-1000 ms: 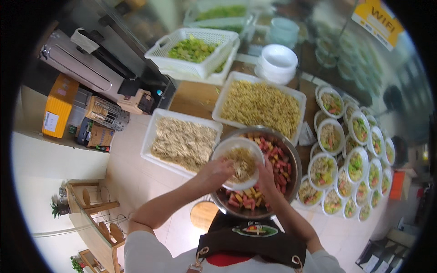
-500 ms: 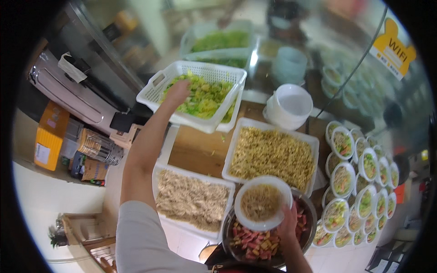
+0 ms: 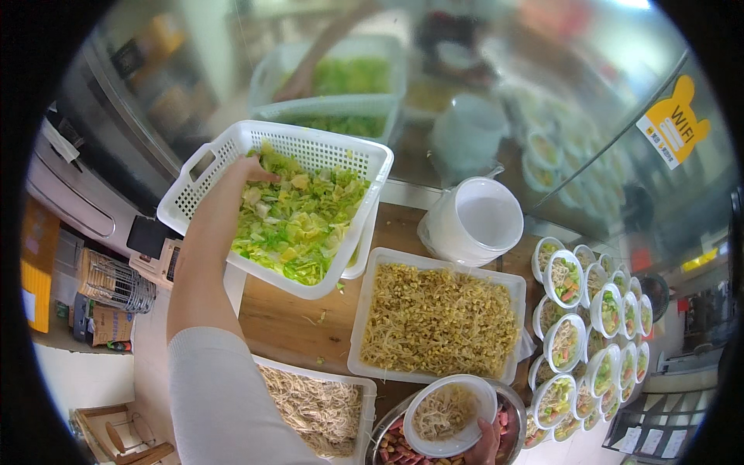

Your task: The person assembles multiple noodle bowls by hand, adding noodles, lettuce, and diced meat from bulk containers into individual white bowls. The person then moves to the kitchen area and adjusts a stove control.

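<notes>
My left hand (image 3: 254, 170) is down in a white perforated basket (image 3: 209, 203) at its left side, its fingers curled into the chopped lettuce (image 3: 302, 225) and partly hidden by it. My right hand (image 3: 487, 445) grips the right rim of a round white bowl (image 3: 482, 399), which holds pale strands and bean sprouts (image 3: 443, 413). This bowl is over a metal basin (image 3: 518, 403) of pink and tan chopped pieces (image 3: 395, 448). Between basket and bowl lies a white tray (image 3: 358, 341) heaped with bean sprouts (image 3: 442, 318).
A tray of pale shredded strands (image 3: 318, 407) lies at the near left, partly behind my left sleeve. Stacked empty white bowls (image 3: 488, 221) stand by the glass at the back. On the right, several filled bowls (image 3: 564, 341) are piled in layers. Lettuce scraps dot the wooden surface (image 3: 291, 314).
My left hand has shifted toward the basket's left side and lower into the lettuce. The basket looks tilted toward me. My right hand still holds the bowl; the view has shifted.
</notes>
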Demonstrator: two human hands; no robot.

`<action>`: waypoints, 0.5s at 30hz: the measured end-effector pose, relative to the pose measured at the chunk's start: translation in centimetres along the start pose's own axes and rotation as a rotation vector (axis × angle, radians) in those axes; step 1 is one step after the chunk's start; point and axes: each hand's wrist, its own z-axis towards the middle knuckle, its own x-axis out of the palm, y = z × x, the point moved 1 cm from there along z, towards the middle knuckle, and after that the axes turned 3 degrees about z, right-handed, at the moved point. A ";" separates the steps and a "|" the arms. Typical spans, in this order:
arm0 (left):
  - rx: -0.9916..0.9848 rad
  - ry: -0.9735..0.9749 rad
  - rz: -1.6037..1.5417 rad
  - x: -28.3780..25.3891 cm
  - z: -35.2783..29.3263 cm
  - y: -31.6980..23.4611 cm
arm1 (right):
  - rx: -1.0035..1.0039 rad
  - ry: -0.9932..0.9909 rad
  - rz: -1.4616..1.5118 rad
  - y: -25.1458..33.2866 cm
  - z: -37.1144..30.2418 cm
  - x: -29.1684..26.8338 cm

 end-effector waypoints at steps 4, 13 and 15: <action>-0.098 -0.110 -0.042 1.8 0.9 0.9 | 0.012 -0.006 0.060 -0.8 0.3 0.9; 0.181 -0.015 -0.820 -2.3 -7.9 1.1 | 0.003 0.099 0.146 -0.6 1.4 -0.1; 0.124 0.033 -1.093 -3.2 -12.3 1.9 | -0.023 0.139 0.170 -0.6 1.6 -0.1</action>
